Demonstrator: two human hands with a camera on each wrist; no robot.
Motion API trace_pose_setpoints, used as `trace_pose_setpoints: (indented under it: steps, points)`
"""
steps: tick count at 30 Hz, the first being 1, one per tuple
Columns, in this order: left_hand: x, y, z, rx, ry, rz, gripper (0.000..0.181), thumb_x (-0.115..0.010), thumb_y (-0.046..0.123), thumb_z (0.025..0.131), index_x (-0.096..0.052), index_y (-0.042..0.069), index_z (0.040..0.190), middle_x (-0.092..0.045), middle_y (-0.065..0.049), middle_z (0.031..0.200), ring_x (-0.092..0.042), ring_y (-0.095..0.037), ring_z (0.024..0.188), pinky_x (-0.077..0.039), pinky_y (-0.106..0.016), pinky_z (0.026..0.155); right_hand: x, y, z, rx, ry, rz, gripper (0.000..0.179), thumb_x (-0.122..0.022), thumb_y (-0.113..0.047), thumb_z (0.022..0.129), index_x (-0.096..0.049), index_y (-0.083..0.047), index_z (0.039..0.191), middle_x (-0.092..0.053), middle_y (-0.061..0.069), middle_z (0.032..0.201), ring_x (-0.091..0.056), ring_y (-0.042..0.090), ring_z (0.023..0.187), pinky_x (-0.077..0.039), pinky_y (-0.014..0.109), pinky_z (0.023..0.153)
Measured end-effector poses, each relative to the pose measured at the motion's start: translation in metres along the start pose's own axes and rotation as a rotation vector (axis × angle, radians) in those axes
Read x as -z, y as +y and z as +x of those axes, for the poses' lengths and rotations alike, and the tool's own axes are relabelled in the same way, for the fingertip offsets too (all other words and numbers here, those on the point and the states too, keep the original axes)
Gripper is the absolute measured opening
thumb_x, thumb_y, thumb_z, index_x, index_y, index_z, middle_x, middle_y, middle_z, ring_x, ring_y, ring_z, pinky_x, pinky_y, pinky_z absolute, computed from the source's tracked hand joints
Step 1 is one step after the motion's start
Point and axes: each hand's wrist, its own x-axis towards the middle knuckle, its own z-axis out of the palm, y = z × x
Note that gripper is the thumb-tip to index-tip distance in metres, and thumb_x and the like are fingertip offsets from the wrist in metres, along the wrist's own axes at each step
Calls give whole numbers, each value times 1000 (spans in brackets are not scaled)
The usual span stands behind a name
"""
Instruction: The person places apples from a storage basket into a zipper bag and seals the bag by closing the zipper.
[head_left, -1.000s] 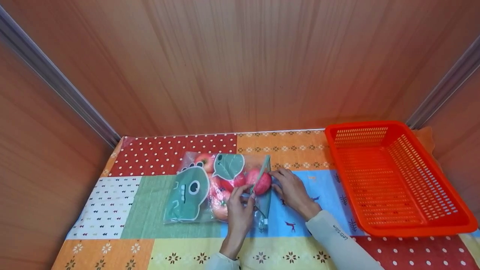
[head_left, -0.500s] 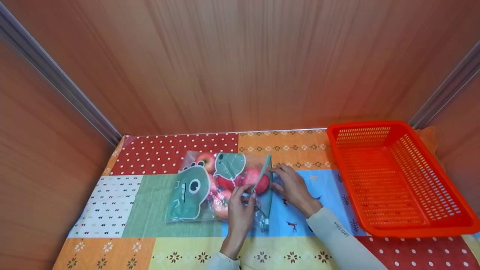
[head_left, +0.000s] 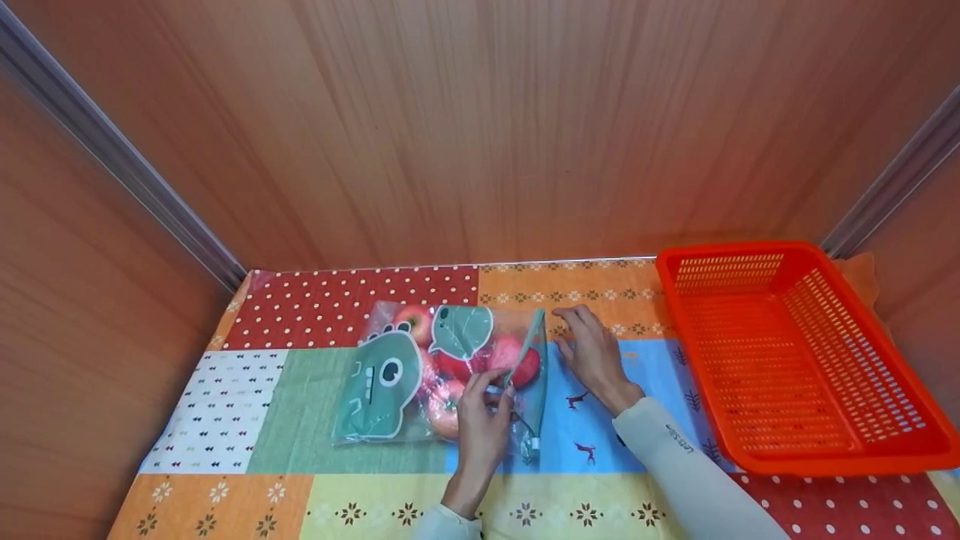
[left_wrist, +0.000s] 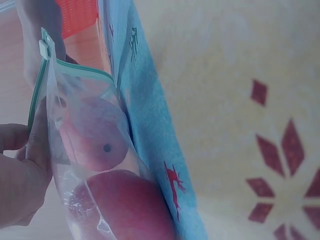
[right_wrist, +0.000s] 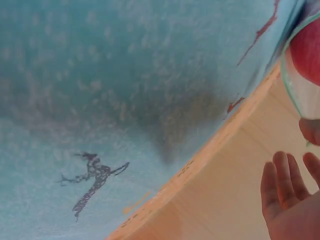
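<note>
A clear zip bag (head_left: 379, 401) printed with a green dinosaur lies flat with several red apples (head_left: 442, 409) inside. Its green-edged mouth faces right and gapes, and a white slider (head_left: 535, 443) sits at the near end of the zip. My left hand (head_left: 482, 431) pinches the upper lip of that mouth between thumb and fingers, as the left wrist view also shows with the lip raised off an apple (left_wrist: 95, 137). Just right of the mouth's far end, my right hand (head_left: 596, 356) is held with fingers loosely extended, nothing in it; the right wrist view shows the fingers apart.
To the right stands a red plastic basket (head_left: 765, 375) with slotted walls. A patchwork-print cloth (head_left: 202, 412) covers the table. Wooden panels (head_left: 480, 135) rise at the back and on both sides.
My right hand has come away from the bag's mouth, moving slightly right and toward the back. The left hand keeps its hold on the lip, and the bag stays put.
</note>
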Motion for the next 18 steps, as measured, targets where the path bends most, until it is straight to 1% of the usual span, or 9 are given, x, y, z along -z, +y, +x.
trace_pose_setpoints:
  steps: [3, 7, 11, 13, 18]
  points:
    - [1, -1, -1, -20, 4, -4, 27, -68, -10, 96, -73, 2, 120, -66, -10, 106, -71, -23, 76, -61, -25, 64, -2, 3, 4, 7, 11, -2, 46, -82, -3, 90, -68, -7, 134, -66, 14, 119, -69, 32, 98, -63, 45, 82]
    - [1, -2, -2, -36, 15, 7, 27, -69, -10, 95, -73, 2, 119, -66, -10, 105, -71, -20, 74, -60, -26, 64, -4, 9, 9, 55, 21, -36, 45, -83, -2, 90, -69, -6, 132, -64, 13, 117, -69, 32, 97, -63, 45, 81]
    - [1, -2, -3, -38, 9, 22, 29, -70, -9, 95, -73, 3, 121, -66, -10, 106, -70, -17, 75, -60, -23, 66, -6, 15, 13, 111, 30, -62, 44, -83, 1, 88, -70, -5, 129, -64, 14, 114, -69, 32, 91, -62, 47, 77]
    - [1, -3, -3, -40, 4, 24, 30, -71, -9, 95, -72, 4, 122, -66, -10, 107, -70, -16, 75, -60, -23, 67, -6, 18, 14, 128, 29, -69, 44, -84, 1, 88, -70, -4, 129, -64, 14, 113, -69, 32, 92, -63, 48, 78]
    - [1, -3, -4, -30, 7, 43, 31, -71, -7, 95, -72, 6, 123, -67, -9, 109, -69, -14, 76, -60, -22, 68, -7, 23, 19, 175, 8, -90, 46, -84, -1, 88, -69, -4, 133, -65, 15, 117, -70, 34, 102, -63, 51, 88]
